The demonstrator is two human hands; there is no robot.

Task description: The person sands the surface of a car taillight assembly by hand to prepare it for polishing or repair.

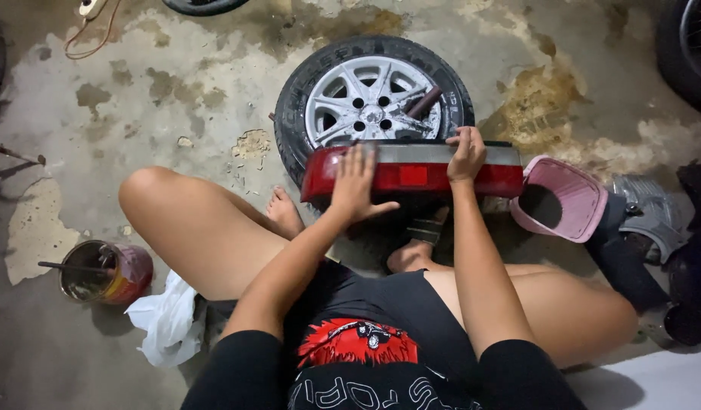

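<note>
The person sits on the concrete floor (214,91) with legs folded, arms extended toward 12 o'clock. A long red tail-light assembly (411,171) with a pale upper strip lies horizontally across the near edge of a car wheel (369,99), directly ahead of the person.

The left hand (356,186) lies flat on the left portion of the red lens, fingers (358,163) spread and extended, pressing rather than clasping. The right hand (467,154) rests on the upper edge of the assembly, right of centre, fingers (463,137) curled over the pale strip in a grip.

At 9 o'clock, a paint tin (104,271) with a stick in it stands on the floor, with a crumpled white bag (168,319) just beside it. At 3 o'clock, a pink plastic container (559,199) lies tilted, touching the right end of the assembly.

The wheel, a tyre on a silver alloy rim, lies flat at 12 o'clock, with a dark cylindrical tool (423,102) resting on the rim.
</note>
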